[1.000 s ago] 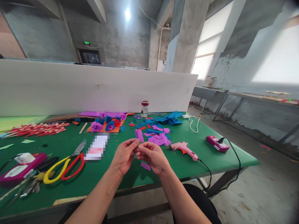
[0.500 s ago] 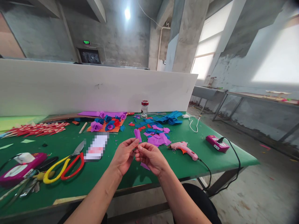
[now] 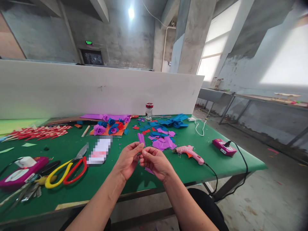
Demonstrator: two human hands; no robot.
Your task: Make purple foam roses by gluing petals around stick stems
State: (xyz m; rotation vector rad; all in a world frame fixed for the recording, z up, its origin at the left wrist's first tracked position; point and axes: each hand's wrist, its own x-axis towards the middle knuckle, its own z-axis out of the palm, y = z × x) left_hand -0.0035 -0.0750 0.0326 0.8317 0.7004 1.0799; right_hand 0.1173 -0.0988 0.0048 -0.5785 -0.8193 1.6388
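Note:
A narrow piece of purple crepe paper [image 3: 141, 138] rises just above my fingertips. My left hand [image 3: 128, 159] is closed, pinching the lower end of this paper between thumb and fingers. Against it, my right hand [image 3: 155, 162] is closed too, its thumb and forefinger meeting the left fingertips at the same end. The fingers hide the pinched end. Behind the hands, cut purple paper pieces [image 3: 161, 143] lie loosely on the green table. Another purple scrap [image 3: 149, 170] shows beneath my right hand.
A pink glue gun [image 3: 189, 153] lies right of my hands, corded. Large scissors [image 3: 69, 170] and a purple power strip [image 3: 31, 171] are left. Paper roses [image 3: 99, 129], blue crepe paper [image 3: 176, 121] and a lidded glass jar [image 3: 149, 112] sit farther back before a white board [image 3: 101, 89].
The upper end of the purple paper has tipped slightly to the left and up. Both hands stay in nearly the same place, fingers still together.

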